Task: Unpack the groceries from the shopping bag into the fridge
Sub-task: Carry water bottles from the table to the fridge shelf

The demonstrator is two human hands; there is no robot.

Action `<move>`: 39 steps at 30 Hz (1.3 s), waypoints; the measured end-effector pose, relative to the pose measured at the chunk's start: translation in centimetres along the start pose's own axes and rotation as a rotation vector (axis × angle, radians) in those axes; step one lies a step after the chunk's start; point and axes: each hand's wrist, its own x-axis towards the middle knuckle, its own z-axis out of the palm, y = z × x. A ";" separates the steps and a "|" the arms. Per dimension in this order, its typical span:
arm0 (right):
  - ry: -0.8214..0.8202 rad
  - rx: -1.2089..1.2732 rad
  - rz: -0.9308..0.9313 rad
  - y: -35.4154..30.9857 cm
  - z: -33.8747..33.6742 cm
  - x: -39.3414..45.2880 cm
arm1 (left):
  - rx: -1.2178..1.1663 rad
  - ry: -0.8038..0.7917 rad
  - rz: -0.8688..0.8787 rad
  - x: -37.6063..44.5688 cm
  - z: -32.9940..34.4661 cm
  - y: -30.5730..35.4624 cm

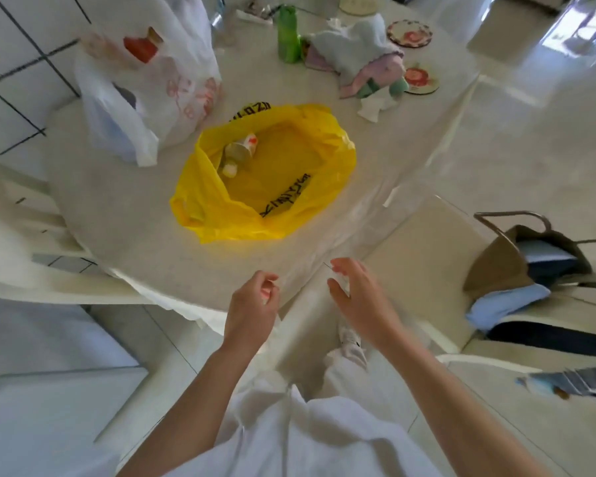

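A yellow shopping bag (289,187) lies open on the round white table (124,215), with a small bottle-like item (238,153) inside near its left wall. A white plastic bag (145,84) with red print stands to its left, holding a red-topped item. My left hand (255,304) and my right hand (355,294) hover at the table's near edge, short of the yellow bag. Both have fingers loosely curled and apart. Neither holds anything that I can see. The fridge is not in view.
A green bottle (288,34), folded pastel cloths (365,56) and floral coasters (408,34) sit at the table's far side. A white chair (11,228) stands at left. At right a chair carries a brown bag (510,263) and blue cloth (506,301).
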 end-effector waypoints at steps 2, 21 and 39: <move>-0.052 -0.008 -0.037 0.7 -0.8 2.9 | -0.002 0.045 -0.017 2.0 0.5 0.5; -0.414 -0.167 -0.464 1.8 -7.8 27.3 | 0.138 0.224 -0.307 15.9 5.4 8.2; -0.580 -0.640 -0.957 -9.9 1.6 41.4 | 0.760 0.100 -0.556 26.6 -1.2 1.3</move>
